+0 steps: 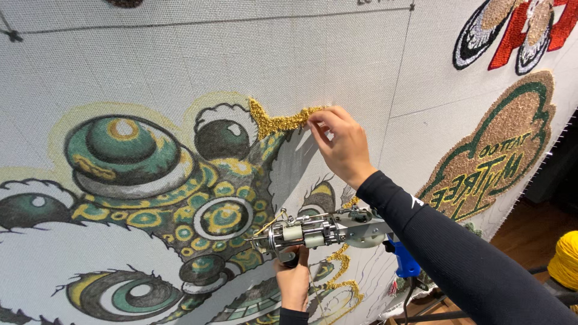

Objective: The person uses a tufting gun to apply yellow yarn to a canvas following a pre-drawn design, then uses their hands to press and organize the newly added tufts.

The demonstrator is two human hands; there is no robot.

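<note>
The left hand [293,280] is closed around the handle of a tufting gun [319,230], fingers wrapped tight, holding it level with its needle end pointing left, close against the cloth [180,54]. The gun's metal body and grey gear wheel sit just under the right forearm, and a blue part shows behind the sleeve [457,259]. The right hand [340,144] is raised above the gun, its fingers half curled and its fingertips [314,122] pressing on the right end of a strip of gold tufting [278,122]; it grips nothing. That strip runs along the top edge of a drawn lion face [162,204], coloured in green, yellow and black with big round eyes, which fills the stretched white cloth to the left. More gold tufting [342,271] curls down the cloth below the gun. To the right, well apart, lie a tan and green tufted patch [500,150] and a red, white and black one [518,30] at the top corner. A yellow yarn cone [566,259] stands at the far right, over a wooden floor.
</note>
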